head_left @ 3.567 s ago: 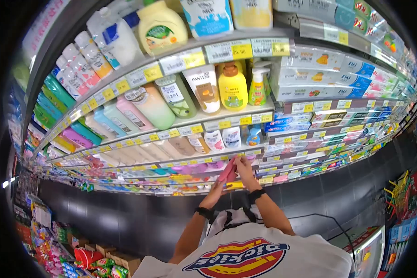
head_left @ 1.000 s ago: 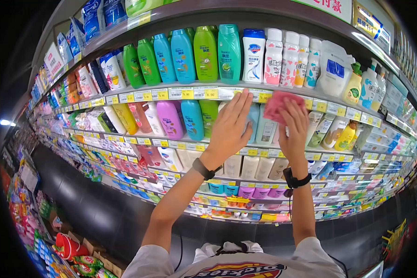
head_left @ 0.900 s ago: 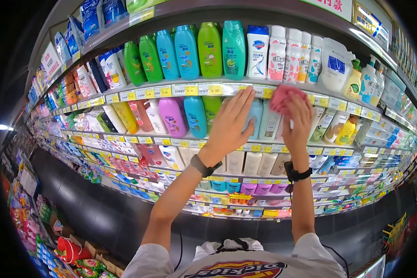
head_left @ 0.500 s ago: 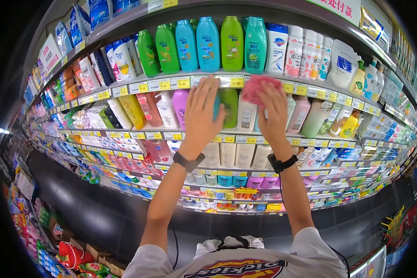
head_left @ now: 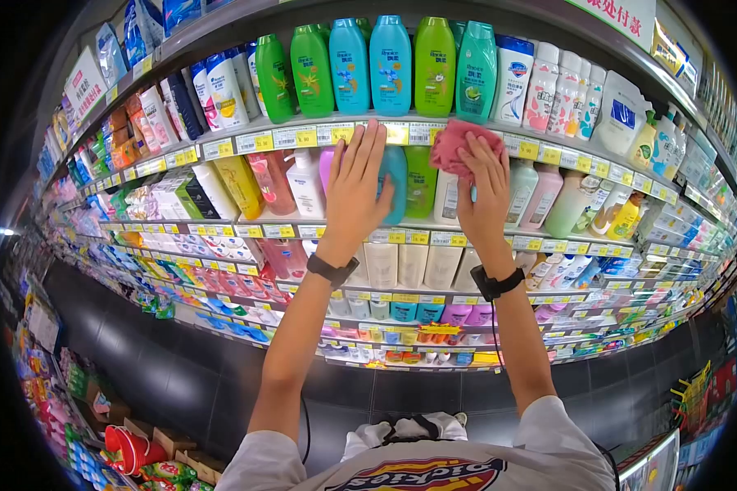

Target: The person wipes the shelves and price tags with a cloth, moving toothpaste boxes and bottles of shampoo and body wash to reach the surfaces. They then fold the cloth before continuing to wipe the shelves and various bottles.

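My left hand [head_left: 357, 182] is raised with its fingers stretched out, its fingertips at the price-label strip [head_left: 311, 136] under the upper shelf. Nothing shows in that hand. A crumpled pink cloth [head_left: 460, 149] lies under the fingers of my right hand [head_left: 485, 182], against the same strip further right. Above the hands stand green and blue bottles, among them a blue bottle [head_left: 391, 69] and a teal-green bottle [head_left: 476, 74]. Behind and between the hands, a teal bottle [head_left: 395, 184] and a green bottle [head_left: 420, 184] stand on the shelf below.
Lower shelves hold more bottles, such as cream-coloured ones [head_left: 411, 266]. A white pump bottle [head_left: 305, 182] and a yellow bottle [head_left: 239, 186] stand to the left. Dark floor tiles [head_left: 172, 352] run below the shelves. A red bucket [head_left: 131, 450] is at the lower left.
The shelves and bottles sit slightly differently in the view, shifted mostly to the right. Both hands remain at the label strip, and the pink cloth is still with my right hand.
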`<state>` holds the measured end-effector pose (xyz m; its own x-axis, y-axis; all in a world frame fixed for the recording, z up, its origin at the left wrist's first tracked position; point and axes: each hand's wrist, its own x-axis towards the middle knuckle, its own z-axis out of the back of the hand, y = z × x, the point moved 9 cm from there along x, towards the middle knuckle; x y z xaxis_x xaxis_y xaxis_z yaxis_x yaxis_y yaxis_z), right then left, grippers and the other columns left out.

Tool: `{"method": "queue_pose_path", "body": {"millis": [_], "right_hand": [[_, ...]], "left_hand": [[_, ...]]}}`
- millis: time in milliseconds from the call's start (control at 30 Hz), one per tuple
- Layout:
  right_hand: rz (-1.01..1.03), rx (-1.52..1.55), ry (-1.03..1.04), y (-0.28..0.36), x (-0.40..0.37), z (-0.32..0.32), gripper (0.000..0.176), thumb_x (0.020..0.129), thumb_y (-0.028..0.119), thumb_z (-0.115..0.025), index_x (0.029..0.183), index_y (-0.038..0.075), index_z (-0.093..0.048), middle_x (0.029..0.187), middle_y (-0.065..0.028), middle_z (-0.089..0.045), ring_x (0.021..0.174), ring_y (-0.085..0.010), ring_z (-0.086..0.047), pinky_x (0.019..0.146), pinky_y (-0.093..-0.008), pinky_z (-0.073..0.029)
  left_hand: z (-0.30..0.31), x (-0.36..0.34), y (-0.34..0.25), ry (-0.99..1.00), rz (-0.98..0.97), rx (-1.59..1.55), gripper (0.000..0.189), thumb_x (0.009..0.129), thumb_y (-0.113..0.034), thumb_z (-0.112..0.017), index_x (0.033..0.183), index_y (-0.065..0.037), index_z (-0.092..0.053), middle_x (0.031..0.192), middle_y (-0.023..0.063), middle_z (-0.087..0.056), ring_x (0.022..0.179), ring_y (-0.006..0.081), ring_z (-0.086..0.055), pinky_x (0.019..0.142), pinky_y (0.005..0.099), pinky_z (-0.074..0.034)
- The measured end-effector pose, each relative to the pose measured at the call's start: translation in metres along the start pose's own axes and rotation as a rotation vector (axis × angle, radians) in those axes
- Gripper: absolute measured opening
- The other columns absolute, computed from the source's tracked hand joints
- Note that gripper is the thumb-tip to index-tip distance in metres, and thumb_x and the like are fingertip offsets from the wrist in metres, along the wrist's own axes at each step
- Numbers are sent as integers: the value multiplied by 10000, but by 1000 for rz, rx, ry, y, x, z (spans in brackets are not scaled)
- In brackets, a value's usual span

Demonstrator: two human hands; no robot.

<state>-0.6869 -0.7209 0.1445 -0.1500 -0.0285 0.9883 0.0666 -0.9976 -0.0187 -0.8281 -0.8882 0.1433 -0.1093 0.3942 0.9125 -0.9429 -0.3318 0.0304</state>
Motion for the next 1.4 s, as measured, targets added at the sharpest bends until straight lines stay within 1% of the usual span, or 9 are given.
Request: {"method": "queue_pose_path", "body": {"millis": [67, 200, 300, 433, 567, 800, 933, 1267, 1400], "right_hand": [[5, 7, 104, 5, 6, 2, 453, 900, -76, -670, 1340, 26, -705, 1541, -161, -660, 1462, -337, -600, 1316, -576, -333], [-162, -36, -257, -31, -6, 30, 414, 922, -77, -663, 1321, 26, -699, 1518, -173, -677, 1456, -363, -605, 1318, -584, -324], [-183, 4, -330, -21, -15, 13, 397, 935, -72, -661, 1318, 24, -695, 1524, -180, -673, 1462, -372, -599, 1321, -592, -317], [-10, 70, 74, 33, -4, -37, 390, 907, -81, -662, 1274, 45, -707, 1521, -126, -682, 1470, -345, -596, 1333, -611, -292], [-72, 97, 109, 43, 2, -45, 424, 881, -83, -660, 1281, 52, -708, 1509, -104, -691, 1462, -316, -603, 1340, -632, -254], [-266, -20, -321, 31, -2, -30, 429, 1009, 1, -667, 1434, 54, -637, 1590, -150, -630, 1546, -343, -522, 1359, -625, -152], [-85, 93, 58, 76, 0, -88, 463, 960, -5, -688, 1418, 45, -639, 1616, -168, -606, 1559, -354, -511, 1355, -627, -143], [-253, 115, -234, 89, 6, -92, 455, 1011, -3, -653, 1463, 36, -620, 1636, -152, -595, 1556, -374, -505, 1362, -636, -68], [-84, 102, 112, 145, 9, -153, 409, 1002, 27, -642, 1410, 44, -659, 1623, -143, -609, 1571, -347, -500, 1354, -669, -68]], "left_hand": [[2, 1, 2, 15, 0, -9, 829, 939, -119, -702, 1710, -63, -403, 1773, 149, -404, 1631, 355, -379, 1339, 540, -266], [4, -1, 4, 37, -13, -41, 847, 933, -124, -711, 1714, -58, -392, 1772, 156, -402, 1629, 371, -377, 1338, 549, -264], [4, 1, 3, 45, -12, -55, 865, 922, -122, -720, 1717, -54, -384, 1773, 162, -397, 1628, 385, -376, 1337, 559, -264], [4, 0, 4, 81, -22, -72, 910, 893, -111, -730, 1722, -42, -363, 1781, 171, -377, 1629, 397, -371, 1338, 564, -264], [8, 0, 7, 95, -32, -80, 942, 872, -99, -726, 1726, -22, -335, 1791, 178, -353, 1628, 403, -370, 1342, 558, -264], [7, -3, 7, 76, -20, -49, 939, 864, -109, -708, 1717, 3, -331, 1778, 198, -363, 1622, 396, -374, 1359, 538, -260], [10, -3, 12, 57, -65, -104, 929, 846, -111, -731, 1683, 55, -362, 1757, 226, -385, 1631, 395, -364, 1361, 537, -267], [110, -40, 131, 63, 93, -32, 903, 945, -180, -718, 1736, -29, -309, 1801, 221, -300, 1666, 422, -284, 1368, 517, -236], [109, -51, 181, 144, 89, 35, 1048, 868, -201, -788, 1755, -31, -257, 1817, 240, -240, 1677, 439, -240, 1370, 531, -215]]}}
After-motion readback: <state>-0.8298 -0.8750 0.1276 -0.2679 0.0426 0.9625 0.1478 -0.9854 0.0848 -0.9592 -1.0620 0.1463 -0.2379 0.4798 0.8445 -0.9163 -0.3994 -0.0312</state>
